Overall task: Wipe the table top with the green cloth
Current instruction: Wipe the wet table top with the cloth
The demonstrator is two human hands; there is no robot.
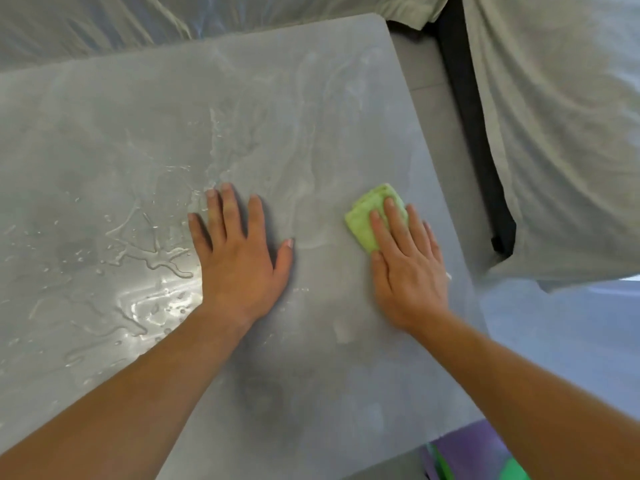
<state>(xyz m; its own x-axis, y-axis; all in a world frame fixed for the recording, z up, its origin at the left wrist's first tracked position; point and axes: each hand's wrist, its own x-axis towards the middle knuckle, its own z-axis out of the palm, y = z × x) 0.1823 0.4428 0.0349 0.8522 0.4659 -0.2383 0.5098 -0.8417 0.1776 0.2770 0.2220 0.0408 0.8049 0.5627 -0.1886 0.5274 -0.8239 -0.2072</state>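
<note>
The grey table top fills most of the view, with puddles and streaks of water on its left half. A folded green cloth lies near the table's right edge. My right hand presses flat on the cloth, fingers spread over it, with the cloth's far and left parts sticking out. My left hand rests flat on the bare table to the left of the cloth, fingers apart, holding nothing.
Pale grey-green fabric covers furniture right of the table, with a black strip along it. More sheeting lies beyond the far edge. Purple and green items show below the near right corner.
</note>
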